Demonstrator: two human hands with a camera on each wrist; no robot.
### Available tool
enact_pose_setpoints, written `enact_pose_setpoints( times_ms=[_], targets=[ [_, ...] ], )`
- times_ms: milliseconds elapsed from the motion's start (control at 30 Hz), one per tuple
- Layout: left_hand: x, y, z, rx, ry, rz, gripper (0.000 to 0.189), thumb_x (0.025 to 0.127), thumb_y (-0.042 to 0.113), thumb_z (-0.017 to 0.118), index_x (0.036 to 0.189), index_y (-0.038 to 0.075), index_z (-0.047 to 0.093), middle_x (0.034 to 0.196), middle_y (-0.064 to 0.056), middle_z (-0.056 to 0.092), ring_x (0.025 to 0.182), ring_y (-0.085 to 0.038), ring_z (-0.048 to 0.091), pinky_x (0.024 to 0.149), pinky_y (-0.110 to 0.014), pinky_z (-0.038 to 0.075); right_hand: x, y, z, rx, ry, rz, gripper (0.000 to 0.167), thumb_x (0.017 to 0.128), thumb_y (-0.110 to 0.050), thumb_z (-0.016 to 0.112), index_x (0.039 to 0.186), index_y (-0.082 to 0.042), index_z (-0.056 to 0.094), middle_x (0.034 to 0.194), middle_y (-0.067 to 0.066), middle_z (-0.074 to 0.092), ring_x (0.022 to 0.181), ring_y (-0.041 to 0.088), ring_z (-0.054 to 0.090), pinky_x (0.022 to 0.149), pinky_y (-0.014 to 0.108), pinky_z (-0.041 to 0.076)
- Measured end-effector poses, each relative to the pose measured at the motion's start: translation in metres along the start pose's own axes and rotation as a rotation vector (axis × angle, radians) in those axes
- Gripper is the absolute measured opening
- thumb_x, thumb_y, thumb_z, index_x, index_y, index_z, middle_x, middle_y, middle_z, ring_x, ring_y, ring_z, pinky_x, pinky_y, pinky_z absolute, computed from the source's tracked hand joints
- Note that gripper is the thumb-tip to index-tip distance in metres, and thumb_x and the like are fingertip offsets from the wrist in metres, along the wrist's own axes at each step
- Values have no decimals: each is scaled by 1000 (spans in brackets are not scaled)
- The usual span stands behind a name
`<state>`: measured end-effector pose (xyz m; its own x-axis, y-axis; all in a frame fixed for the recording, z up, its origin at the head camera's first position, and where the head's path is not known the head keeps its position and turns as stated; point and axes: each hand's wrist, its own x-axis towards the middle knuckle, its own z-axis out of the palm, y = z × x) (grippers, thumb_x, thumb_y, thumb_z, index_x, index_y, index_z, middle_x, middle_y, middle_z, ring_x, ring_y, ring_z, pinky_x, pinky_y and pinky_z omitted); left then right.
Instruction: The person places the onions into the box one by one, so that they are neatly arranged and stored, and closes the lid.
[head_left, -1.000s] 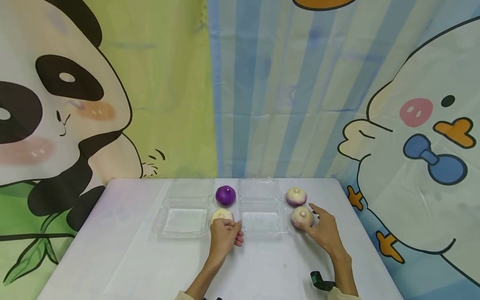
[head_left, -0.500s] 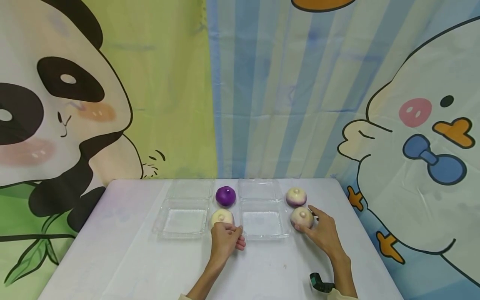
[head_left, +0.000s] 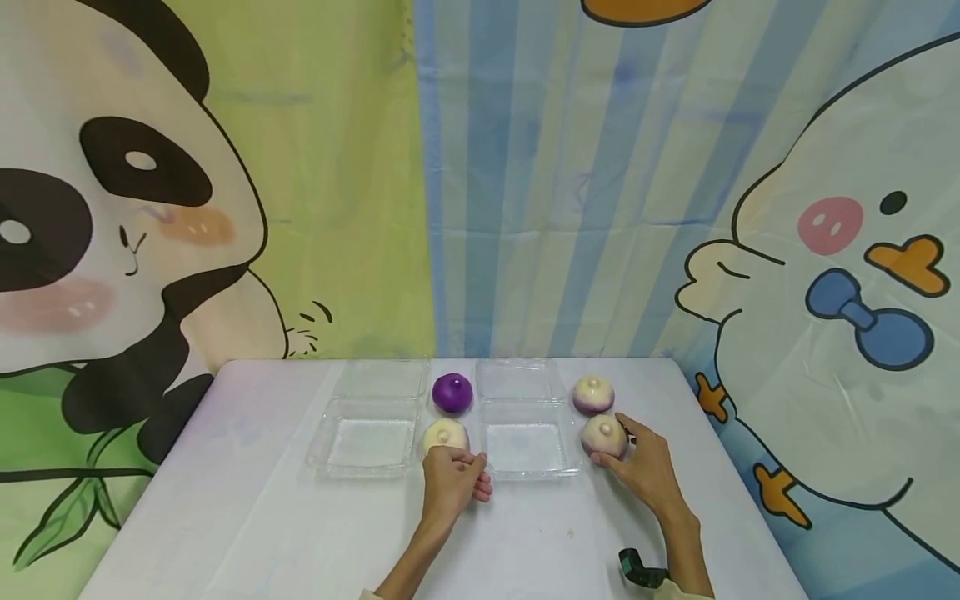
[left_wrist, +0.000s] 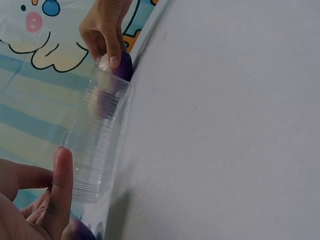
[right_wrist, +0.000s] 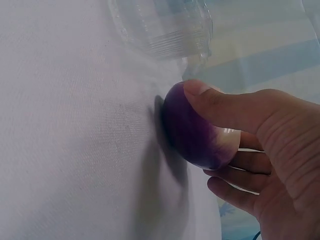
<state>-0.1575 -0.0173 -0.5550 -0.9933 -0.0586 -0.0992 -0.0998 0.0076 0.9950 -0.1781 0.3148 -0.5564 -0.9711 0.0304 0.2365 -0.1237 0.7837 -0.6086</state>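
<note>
My right hand holds a round onion, cream on top and purple below, at the right of the white table. In the right wrist view the thumb lies over the purple side of this onion, with fingers around the far side. My left hand rests in front of a pale onion, partly hiding it. Its thumb is right at the near left edge of a clear plastic container. Nothing shows in the left hand in the left wrist view; its fingers are loosely bent.
A second clear container with its lid folded back stands at the left. Between the containers sits a purple onion; a cream-and-purple onion lies behind the held one. A printed cloth backdrop hangs behind the table.
The right fingers have closed in around the near right onion. The left hand has shifted slightly toward the body, uncovering more of the pale onion.
</note>
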Motion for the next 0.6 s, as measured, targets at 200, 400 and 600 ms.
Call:
enact_pose_setpoints(
  times_ms=[200,400,600],
  targets=[
    [0,-2,0,-3,5,-2,19,98,3,74,89,-13,74,68,-19,76,47,-15,72,49,-35,67,0,2,1,3,4,0,85,83,-21,98,150,11,57,145,33,66,127,52,69,106,69,60],
    [0,-4,0,1,3,1,18,98,3,75,89,-13,74,68,-21,76,48,-16,72,49,-36,67,-1,3,2,8,13,-1,84,82,-18,98,150,12,56,145,34,66,125,52,70,107,69,60],
    [1,-3,0,6,7,4,18,97,3,76,89,-13,75,68,-21,76,48,-17,72,49,-36,67,0,2,2,22,19,-5,84,83,-18,97,150,11,56,144,33,67,124,51,70,108,69,59]
  ],
)
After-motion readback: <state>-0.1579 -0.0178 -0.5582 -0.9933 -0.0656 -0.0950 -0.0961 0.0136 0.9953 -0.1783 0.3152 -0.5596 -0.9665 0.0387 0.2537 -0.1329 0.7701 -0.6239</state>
